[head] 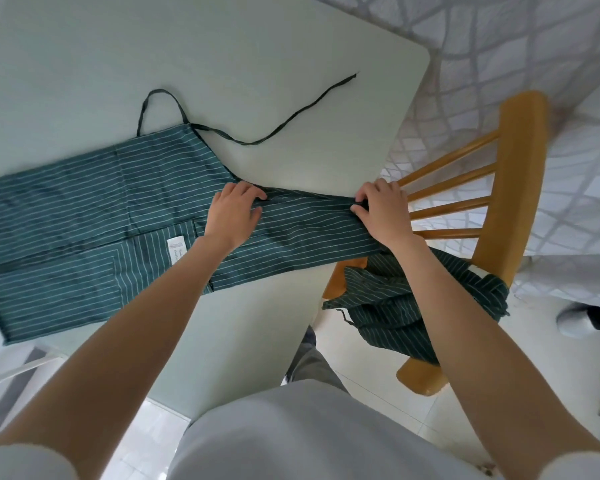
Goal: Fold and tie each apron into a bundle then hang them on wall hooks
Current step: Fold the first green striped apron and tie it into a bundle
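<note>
A green apron with thin white stripes (84, 206) lies spread across the pale table (222, 64), partly folded lengthwise, a white label facing up. Its neck loop (160, 95) and one long tie strap (291, 119) trail over the tabletop behind it. My left hand (234, 211) pinches the folded upper edge near the apron's middle. My right hand (381, 211) pinches the same edge at the apron's right end, over the table's edge. A second striped green apron (395, 306) lies crumpled on the seat of the wooden chair (520, 174), partly hidden by my right forearm.
The wooden chair stands right of the table, its back toward a patterned grey-white cloth surface (534, 46). White floor tiles (361, 358) show below. A dark and grey object (589, 320) sits at the right edge.
</note>
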